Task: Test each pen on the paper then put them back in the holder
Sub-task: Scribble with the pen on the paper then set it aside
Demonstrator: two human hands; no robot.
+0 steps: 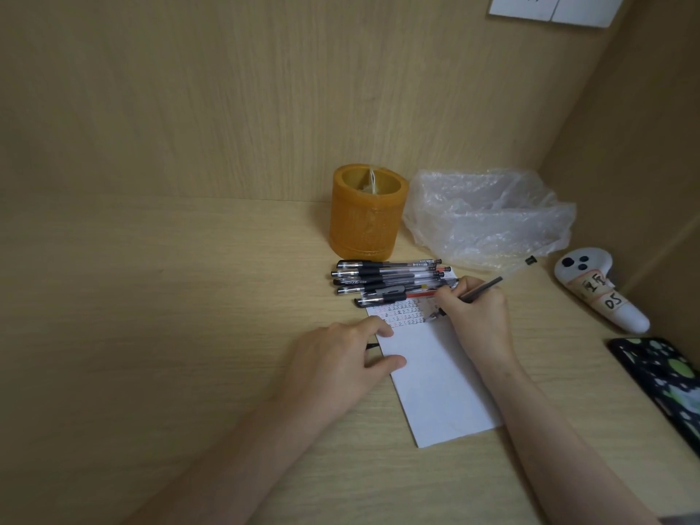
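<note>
I count five capped pens (390, 279) lying in a row on the counter (189, 297), plus one pen (481, 289) gripped in my right hand (473, 316), so six in all. There is one sheet of paper (435, 380), one orange pen holder (365, 212), one crumpled plastic bag (488, 217), one white controller (600, 289) and one phone (659, 377). My two hands are in view, the left hand (341, 365) included.
</note>
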